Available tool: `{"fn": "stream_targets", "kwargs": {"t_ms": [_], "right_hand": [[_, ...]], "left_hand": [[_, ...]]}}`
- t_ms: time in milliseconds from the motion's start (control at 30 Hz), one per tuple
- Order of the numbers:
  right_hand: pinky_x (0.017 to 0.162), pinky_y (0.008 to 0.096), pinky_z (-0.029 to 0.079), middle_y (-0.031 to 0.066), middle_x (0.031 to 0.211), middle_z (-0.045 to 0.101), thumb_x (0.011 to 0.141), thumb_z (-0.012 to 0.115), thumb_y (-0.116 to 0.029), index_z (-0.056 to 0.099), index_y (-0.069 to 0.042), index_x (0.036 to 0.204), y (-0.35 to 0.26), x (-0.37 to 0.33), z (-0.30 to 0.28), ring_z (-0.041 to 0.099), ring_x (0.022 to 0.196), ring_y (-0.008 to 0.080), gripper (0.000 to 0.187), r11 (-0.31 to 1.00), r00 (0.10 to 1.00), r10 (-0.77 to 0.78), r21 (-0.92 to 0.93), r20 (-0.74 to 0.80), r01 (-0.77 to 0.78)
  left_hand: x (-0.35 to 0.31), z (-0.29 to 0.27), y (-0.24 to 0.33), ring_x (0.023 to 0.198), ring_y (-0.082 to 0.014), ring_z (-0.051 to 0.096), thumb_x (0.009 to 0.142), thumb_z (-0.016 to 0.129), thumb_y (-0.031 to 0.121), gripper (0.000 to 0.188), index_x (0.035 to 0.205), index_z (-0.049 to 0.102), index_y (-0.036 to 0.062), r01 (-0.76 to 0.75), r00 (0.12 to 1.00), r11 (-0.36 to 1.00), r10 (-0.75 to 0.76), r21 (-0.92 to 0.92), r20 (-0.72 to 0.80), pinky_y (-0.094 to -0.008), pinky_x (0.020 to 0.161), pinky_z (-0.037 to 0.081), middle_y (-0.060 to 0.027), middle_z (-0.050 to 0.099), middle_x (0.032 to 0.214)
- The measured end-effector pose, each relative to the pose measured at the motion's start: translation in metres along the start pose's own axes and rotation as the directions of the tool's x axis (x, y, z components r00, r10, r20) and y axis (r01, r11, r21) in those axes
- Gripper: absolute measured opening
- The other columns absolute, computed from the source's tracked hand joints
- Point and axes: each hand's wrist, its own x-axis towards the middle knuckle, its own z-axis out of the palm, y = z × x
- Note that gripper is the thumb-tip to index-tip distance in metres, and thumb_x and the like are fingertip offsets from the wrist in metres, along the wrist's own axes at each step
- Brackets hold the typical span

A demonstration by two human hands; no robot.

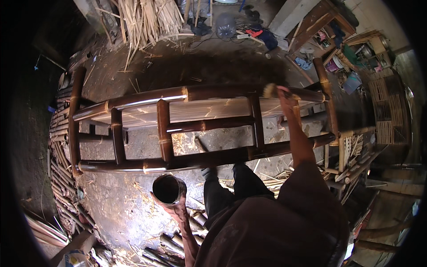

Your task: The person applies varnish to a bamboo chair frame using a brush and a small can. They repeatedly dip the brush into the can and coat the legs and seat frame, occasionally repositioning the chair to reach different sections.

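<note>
A dark brown, glossy bamboo frame (204,160) stretches across in front of me, with posts at both ends and short uprights between its rails. My left hand (177,208) is wrapped round a round can (182,189) below the frame's near rail; the can's inside looks dark. Far to the right, my right hand (284,96) is closed on a brush (270,91) with pale bristles. These bristles are at the frame's far rail (222,92); whether they touch it I cannot tell. Pale bamboo slats (178,111) lie behind that rail.
Cut bamboo poles (62,178) are piled along the left side, and more poles (171,244) lie near my feet. A large bundle of split bamboo strips (149,22) stands at the back. Slatted bamboo pieces (389,111) and clutter fill the right side. Shavings litter the floor (120,213).
</note>
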Motion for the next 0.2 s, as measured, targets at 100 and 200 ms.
{"fn": "stream_targets", "kwargs": {"t_ms": [100, 200], "right_hand": [[0.089, 0.0292, 0.046, 0.0060, 0.105, 0.065, 0.097, 0.056, -0.024, 0.064, -0.005, 0.111, 0.072, -0.018, -0.069, 0.060, 0.097, 0.0169, 0.025, 0.985, 0.930, -0.065, -0.171, -0.361, 0.003], [0.091, 0.0325, 0.050, 0.0082, 0.105, 0.069, 0.090, 0.065, -0.014, 0.066, -0.002, 0.104, 0.016, -0.035, 0.018, 0.064, 0.099, 0.0193, 0.018, 0.980, 0.887, -0.199, -0.085, -0.416, 0.180]], "left_hand": [[0.000, 0.023, 0.037, 0.124, -0.0321, 0.049, 0.052, 0.091, 0.022, 0.122, 0.148, 0.019, 0.0031, 0.050, 0.996, 0.996, -0.044, -0.068, 0.080, -0.0405, 0.109, 0.037, -0.0206, 0.043, 0.139], [-0.005, 0.005, 0.024, 0.125, -0.0303, 0.049, 0.054, 0.089, 0.018, 0.122, 0.150, 0.016, 0.0047, -0.036, 0.995, 0.990, 0.049, -0.136, 0.090, -0.0403, 0.110, 0.036, -0.0191, 0.040, 0.142]]}}
